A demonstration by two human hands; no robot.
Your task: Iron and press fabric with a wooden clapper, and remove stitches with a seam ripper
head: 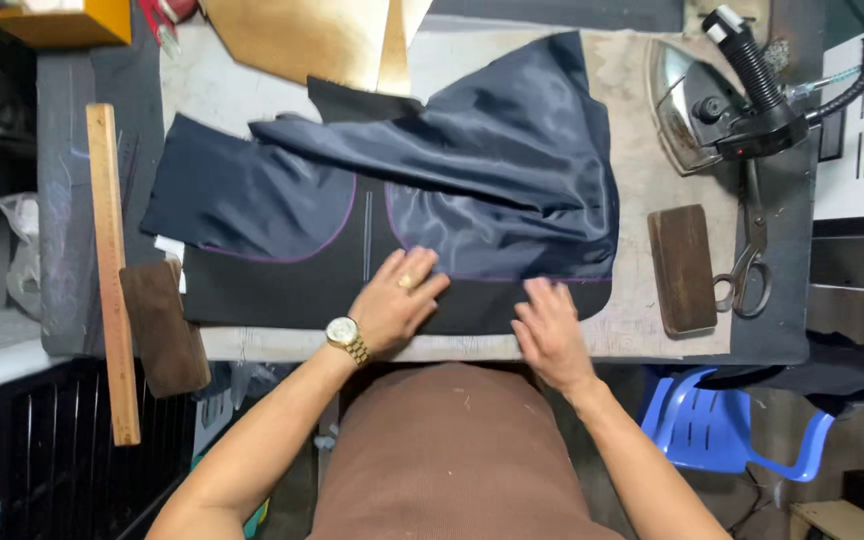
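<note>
Dark fabric panel (352,270) lies flat at the table's (652,325) near edge, pinned smooth by the left hand (397,300) and right hand (549,335), fingers spread, gripping nothing; shiny lining (492,170) is folded back beyond, iron (697,100) parked aside

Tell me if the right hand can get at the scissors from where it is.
Probably yes: the right hand rests flat on the dark cloth, and only the low wooden block lies between it and the scissors.
</note>
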